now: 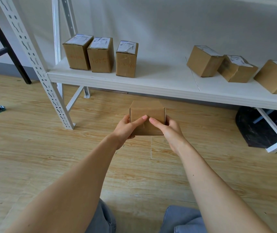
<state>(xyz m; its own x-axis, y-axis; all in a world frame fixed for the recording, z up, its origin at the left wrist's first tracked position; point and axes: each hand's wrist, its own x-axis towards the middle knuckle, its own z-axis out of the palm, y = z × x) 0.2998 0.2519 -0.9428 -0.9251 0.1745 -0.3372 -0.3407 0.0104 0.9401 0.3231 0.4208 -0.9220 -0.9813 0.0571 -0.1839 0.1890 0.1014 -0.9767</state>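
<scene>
A small brown cardboard box (147,111) is held in the air in front of me, just below the front edge of the white shelf (134,83). My left hand (126,127) grips its left side, thumb lying across the near face. My right hand (167,127) grips the right side, thumb also on the near face. The two thumbs almost meet at the middle of the box. The other fingers are hidden behind and under it.
Three upright labelled boxes (100,54) stand in a row at the shelf's left. Three more boxes (235,68) lie askew at the right. A white perforated post (38,64) rises at left. A black object (258,130) sits under the shelf at right, on the wooden floor.
</scene>
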